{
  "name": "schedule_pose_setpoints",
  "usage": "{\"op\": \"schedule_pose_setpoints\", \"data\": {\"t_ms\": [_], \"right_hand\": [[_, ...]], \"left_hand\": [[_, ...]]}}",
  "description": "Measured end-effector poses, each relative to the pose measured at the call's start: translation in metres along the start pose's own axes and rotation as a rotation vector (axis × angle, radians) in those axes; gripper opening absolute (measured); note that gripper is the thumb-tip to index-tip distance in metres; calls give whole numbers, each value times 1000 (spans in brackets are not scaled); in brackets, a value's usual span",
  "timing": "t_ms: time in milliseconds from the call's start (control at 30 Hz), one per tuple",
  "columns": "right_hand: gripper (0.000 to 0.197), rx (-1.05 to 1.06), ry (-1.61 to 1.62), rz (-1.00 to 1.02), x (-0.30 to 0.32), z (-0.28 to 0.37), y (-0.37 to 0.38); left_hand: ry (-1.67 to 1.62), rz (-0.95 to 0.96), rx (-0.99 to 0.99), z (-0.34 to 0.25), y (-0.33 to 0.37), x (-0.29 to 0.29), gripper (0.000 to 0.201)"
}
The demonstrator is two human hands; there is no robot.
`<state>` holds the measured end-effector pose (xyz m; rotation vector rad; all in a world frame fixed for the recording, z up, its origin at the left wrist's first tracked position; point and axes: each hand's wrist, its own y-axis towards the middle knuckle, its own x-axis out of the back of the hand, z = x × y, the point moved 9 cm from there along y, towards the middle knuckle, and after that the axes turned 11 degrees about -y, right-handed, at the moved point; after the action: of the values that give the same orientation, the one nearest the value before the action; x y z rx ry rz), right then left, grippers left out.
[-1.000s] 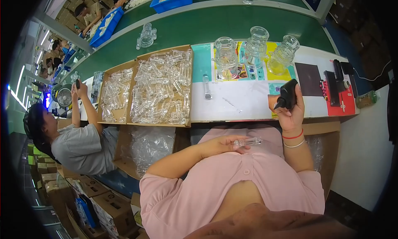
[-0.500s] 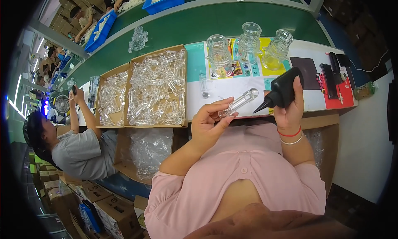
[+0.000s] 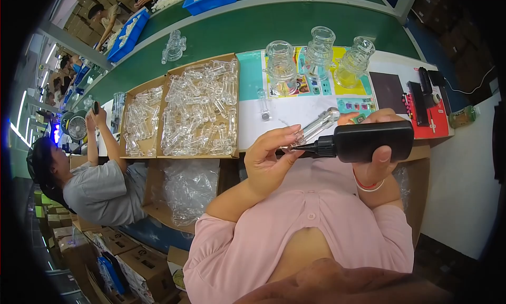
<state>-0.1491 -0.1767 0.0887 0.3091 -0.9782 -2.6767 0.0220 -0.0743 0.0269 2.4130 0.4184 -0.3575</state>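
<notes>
In front of my chest, my left hand (image 3: 271, 155) pinches a clear tube-shaped part (image 3: 319, 124) by its near end; its rounded far end tilts up to the right. My right hand (image 3: 375, 164) grips a black squeeze bottle (image 3: 375, 140) with a long pointed nozzle, held on its side. The nozzle tip reaches the tube's near end at my left fingertips; whether it touches, I cannot tell. A similar small clear tube (image 3: 264, 105) lies on the white sheet just beyond my left hand.
Cardboard trays (image 3: 238, 109) full of clear tubes stand to the left. Three clear ribbed vessels (image 3: 281, 67) stand beyond my hands. A phone (image 3: 418, 103) lies at right. Blue bins (image 3: 212, 2) with white pieces sit far off. A co-worker (image 3: 108, 190) sits at left.
My right hand has tipped the black bottle onto its side and brought its nozzle left to the tube in my left hand. The tube has shifted slightly.
</notes>
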Motion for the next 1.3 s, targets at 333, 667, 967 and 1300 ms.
{"op": "schedule_pose_setpoints", "data": {"t_ms": [333, 667, 967, 1300], "right_hand": [[48, 210, -264, 254, -8, 31, -7], [47, 264, -309, 292, -10, 34, -12], [52, 16, -243, 121, -5, 10, -3], [45, 192, -314, 310, -4, 35, -1]], "left_hand": [[-103, -52, 54, 0, -2, 0, 37], [-124, -43, 34, 1, -3, 1, 39], [111, 0, -82, -12, -2, 0, 39], [375, 28, -153, -22, 2, 0, 41]]}}
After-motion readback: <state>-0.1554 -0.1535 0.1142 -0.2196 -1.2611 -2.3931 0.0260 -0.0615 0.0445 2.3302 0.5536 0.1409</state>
